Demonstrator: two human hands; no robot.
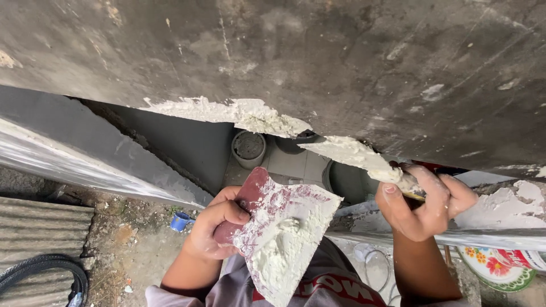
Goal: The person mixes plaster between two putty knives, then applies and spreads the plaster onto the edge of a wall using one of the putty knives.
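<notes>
My left hand [211,230] grips a maroon board [284,227] loaded with white putty, held in front of my chest. My right hand [424,202] is closed on the handle of a putty knife [352,154]. The knife's blade is coated in white putty and points up and left toward the lower edge of a dark grey concrete wall [318,62]. A smeared band of white putty [239,113] runs along that lower edge, just left of the blade tip.
Below the gap stand a grey bucket [248,148] and a dark tub [296,142] on a tiled floor. A small blue cup [181,222] lies on the dirt. A flowered plate [495,267] sits at lower right; corrugated sheet [40,227] and black hose [51,270] at lower left.
</notes>
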